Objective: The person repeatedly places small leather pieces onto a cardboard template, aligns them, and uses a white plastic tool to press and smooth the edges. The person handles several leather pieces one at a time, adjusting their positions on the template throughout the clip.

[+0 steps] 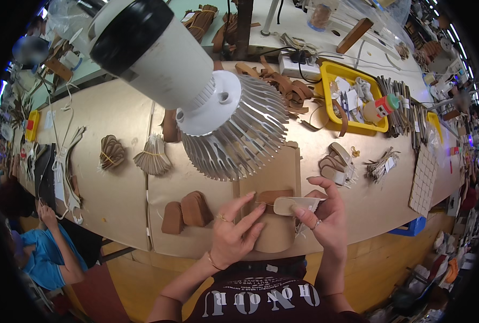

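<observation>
Between the thumb and fingers of my right hand [328, 218] is a beige rounded leather tab [288, 206], held flat with its rounded end pointing left. A brown leather strip [274, 195] lies partly under it, on a tan board [274, 237]. My left hand [234, 231] is over the board's left edge, its fingers apart and their tips at the strip's left end. A thin thread-like line runs between those fingertips and the tab; whether they touch it I cannot tell. Two stacks of brown leather pieces [195, 209] stand left of my left hand.
A large lamp [234, 124] hangs over the board's far end. Banded strip bundles [153, 155] lie to the left, and loose beige straps [336, 164] to the right. Beyond are a yellow tray [328, 116] and a power strip [298, 67]. Another person [51, 253] works at far left.
</observation>
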Tool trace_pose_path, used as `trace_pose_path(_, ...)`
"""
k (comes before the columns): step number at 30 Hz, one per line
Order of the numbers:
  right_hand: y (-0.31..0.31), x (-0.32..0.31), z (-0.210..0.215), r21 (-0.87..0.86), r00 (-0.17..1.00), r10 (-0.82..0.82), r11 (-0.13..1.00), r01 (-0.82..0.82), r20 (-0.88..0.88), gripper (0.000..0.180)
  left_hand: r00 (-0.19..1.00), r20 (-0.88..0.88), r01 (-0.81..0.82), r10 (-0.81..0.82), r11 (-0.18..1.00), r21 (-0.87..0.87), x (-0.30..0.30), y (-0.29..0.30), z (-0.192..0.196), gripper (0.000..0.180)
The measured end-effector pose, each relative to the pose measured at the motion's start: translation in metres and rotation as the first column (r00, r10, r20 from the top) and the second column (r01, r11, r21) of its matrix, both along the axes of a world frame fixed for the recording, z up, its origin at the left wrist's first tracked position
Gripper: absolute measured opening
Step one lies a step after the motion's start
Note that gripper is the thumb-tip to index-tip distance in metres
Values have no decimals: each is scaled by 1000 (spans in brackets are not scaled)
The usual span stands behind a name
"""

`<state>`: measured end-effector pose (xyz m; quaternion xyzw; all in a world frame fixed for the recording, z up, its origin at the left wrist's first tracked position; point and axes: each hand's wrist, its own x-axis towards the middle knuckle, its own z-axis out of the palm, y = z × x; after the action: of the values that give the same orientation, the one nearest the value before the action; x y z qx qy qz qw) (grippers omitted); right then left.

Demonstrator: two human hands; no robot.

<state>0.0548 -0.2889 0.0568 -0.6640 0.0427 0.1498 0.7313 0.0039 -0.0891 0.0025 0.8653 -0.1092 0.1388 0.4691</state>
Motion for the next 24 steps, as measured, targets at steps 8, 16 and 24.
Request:
trace_pose_path(8, 21, -4, 4, -96, 997, -29, 995, 36, 73, 48, 1000, -15, -23, 22, 994, -106, -7, -5, -6, 39)
trace_pose_path(16, 33, 0, -4, -157, 992, -49, 985, 68, 117, 48, 999, 12, -33, 36, 979, -201, -10, -3, -17, 38)
trace_pose_path(24, 33, -2, -7, -183, 984, -34, 981, 66, 175, 48, 1000, 14, -24, 28, 976, -218, -11, -1, -18, 38)
